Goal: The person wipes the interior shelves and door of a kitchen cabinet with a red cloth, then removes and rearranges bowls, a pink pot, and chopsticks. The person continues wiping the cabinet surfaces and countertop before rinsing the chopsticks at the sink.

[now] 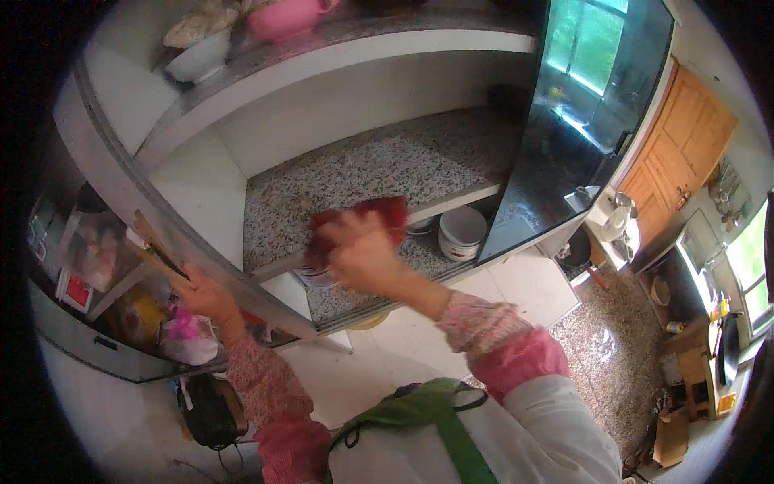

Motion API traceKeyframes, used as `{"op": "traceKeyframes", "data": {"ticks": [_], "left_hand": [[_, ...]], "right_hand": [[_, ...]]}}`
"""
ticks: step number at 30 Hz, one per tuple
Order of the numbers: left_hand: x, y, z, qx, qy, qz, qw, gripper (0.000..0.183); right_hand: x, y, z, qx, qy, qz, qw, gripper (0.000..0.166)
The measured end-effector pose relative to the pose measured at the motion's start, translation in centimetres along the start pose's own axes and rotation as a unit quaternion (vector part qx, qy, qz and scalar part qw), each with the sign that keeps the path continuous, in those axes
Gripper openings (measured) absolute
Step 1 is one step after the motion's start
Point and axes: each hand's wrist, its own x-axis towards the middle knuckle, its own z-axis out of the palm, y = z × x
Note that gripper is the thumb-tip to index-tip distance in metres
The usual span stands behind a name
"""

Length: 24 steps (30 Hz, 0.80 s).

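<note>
My right hand, blurred, grips a dark red cloth at the front edge of a speckled granite shelf in a cabinet. Over at the left, my left hand is closed around a long, flat, wooden-coloured item with a dark strip, held against the cabinet's side frame; its exact kind is unclear. Below the shelf, a white bucket stands near the sliding glass door. Another white container is partly hidden under my right hand.
A pink pot and a white bowl holding a bag sit on the upper shelf. Bagged items fill the compartment at left. A black bag lies below it. At right are a wooden door and a dark pan.
</note>
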Motion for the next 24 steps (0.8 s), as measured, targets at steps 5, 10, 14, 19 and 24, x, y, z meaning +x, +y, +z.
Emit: {"op": "traceKeyframes", "data": {"ticks": [5,10,14,19,24], "left_hand": [[-0.9,0.7,0.8,-0.069,0.002,-0.016,0.998,0.042],[-1.3,-0.5,0.3,-0.032,0.002,-0.050,0.998,0.043],[-1.4,0.1,1.7,-0.047,-0.040,-0.068,0.996,0.038],[-0.5,-1.3,0.1,-0.032,-0.003,-0.111,0.993,0.038],[-0.7,5.8,1.0,-0.041,-0.030,-0.205,0.977,0.035]], "right_hand": [[-7.7,13.2,-7.5,-0.154,0.039,0.203,0.966,0.016],[-2.4,5.9,-3.7,-0.052,-0.029,0.136,0.989,0.014],[2.3,-1.9,1.8,0.086,-0.008,-0.014,0.996,0.012],[9.3,3.7,-2.1,0.227,-0.109,0.135,0.958,0.023],[6.2,22.8,-6.7,-0.055,-0.088,0.361,0.927,0.046]]}}
